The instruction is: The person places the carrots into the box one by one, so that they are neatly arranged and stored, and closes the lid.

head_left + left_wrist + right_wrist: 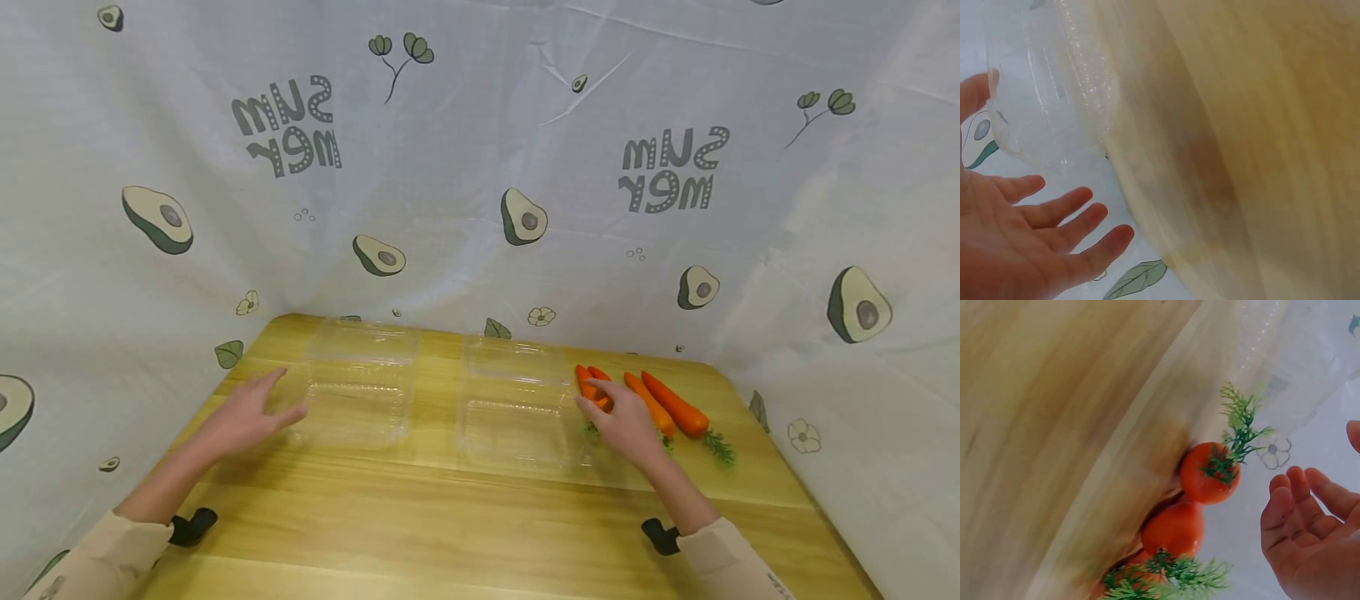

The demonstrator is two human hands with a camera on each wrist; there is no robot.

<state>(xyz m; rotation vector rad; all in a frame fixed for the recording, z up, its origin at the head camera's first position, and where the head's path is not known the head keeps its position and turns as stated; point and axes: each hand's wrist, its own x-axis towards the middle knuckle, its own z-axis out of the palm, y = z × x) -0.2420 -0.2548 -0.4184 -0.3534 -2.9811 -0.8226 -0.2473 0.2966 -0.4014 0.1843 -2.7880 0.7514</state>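
Note:
Two clear plastic hinged containers lie with their lids folded back, the left container (356,412) and the right container (513,425). My left hand (247,412) hovers at the left container's side, fingers spread and palm bare in the left wrist view. Just right of the other container, my right hand (624,421) is held over the nearest orange carrots, partly covering them. Its fingers bend loosely around nothing. Several carrots with green leafy tops lie there, including a long outer carrot (678,406). The right wrist view shows a carrot's round end (1210,474), apart from the fingertips.
The wooden table (390,517) has its back edge against a white curtain (450,167) printed with avocados and flowers. Curtain also hangs along both sides. A black wrist mount (193,527) sits at the left cuff and a similar black mount (660,536) at the right cuff.

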